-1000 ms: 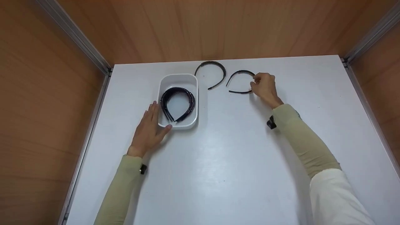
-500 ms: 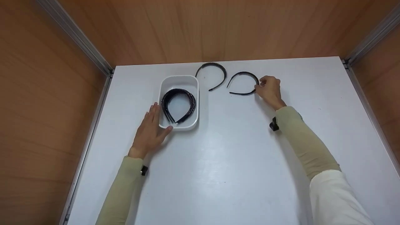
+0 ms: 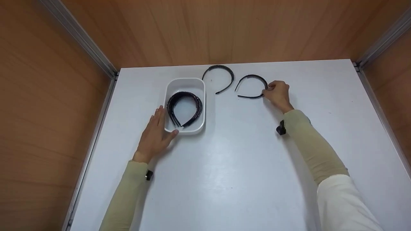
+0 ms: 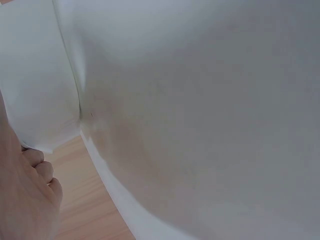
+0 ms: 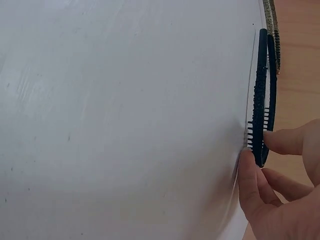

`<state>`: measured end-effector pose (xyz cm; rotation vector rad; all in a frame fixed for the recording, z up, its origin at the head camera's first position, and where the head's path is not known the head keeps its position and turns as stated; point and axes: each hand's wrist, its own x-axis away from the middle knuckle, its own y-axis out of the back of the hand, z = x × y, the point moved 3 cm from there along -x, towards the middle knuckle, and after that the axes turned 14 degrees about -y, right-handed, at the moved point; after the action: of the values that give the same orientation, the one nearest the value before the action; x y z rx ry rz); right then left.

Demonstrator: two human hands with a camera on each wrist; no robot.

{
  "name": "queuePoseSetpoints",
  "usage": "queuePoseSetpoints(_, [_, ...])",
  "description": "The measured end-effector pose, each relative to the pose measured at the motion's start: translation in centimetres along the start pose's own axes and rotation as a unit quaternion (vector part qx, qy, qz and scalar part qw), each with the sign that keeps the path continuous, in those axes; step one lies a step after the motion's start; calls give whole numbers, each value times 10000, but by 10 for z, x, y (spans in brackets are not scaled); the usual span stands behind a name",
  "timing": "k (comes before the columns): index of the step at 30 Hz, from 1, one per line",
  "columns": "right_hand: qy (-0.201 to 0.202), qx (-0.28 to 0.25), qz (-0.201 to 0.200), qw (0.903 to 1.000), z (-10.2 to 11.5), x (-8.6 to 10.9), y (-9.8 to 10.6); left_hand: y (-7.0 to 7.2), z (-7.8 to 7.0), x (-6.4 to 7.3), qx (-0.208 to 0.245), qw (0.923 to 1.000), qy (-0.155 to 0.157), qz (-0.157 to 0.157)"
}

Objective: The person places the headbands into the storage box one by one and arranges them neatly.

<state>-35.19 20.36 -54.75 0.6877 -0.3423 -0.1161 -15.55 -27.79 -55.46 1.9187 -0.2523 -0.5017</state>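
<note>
In the head view, a white plastic tub (image 3: 204, 106) holds a bundle of several dark headbands (image 3: 171, 107). My left hand (image 3: 152, 138) lies with straight fingers along the tub's left side, its thumb at the near corner. In the left wrist view, that hand (image 4: 25, 195) shows at the left edge beside the tub wall (image 4: 40, 75). On the right, my right hand (image 3: 277, 94) pinches the curved side of a black toothed headband (image 3: 252, 76). The right wrist view has the thumb (image 5: 287, 141) on one side of this headband (image 5: 259, 100) and fingers on the other.
Another dark toothed headband (image 3: 231, 77) lies between the tub and my right hand, near the back edge of the white table (image 3: 218, 179). A wooden panel (image 3: 224, 32) rises behind the table, with more panels and metal rails at both sides.
My right hand has shifted slightly right along the headband, so more of its curve shows. The left hand stays at the tub. The whole head view has moved a little.
</note>
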Motion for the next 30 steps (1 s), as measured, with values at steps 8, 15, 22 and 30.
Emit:
queuePoseSetpoints(8, [-96, -141, -56, 9998, 3, -1, 4, 1, 0, -1, -10, 10000, -49, -31])
queuePoseSetpoints(15, [-473, -428, 325, 9974, 3, -1, 1, 1, 0, -2, -9, 9999, -103, -28])
queuePoseSetpoints(22, [-747, -617, 545, 9938, 5, 0, 2, 2, 1, 0, 19, 9998, -154, -113])
queuePoseSetpoints(30, [-767, -651, 540, 9935, 5, 0, 5, 2, 2, 0, 9, 9998, -156, -102])
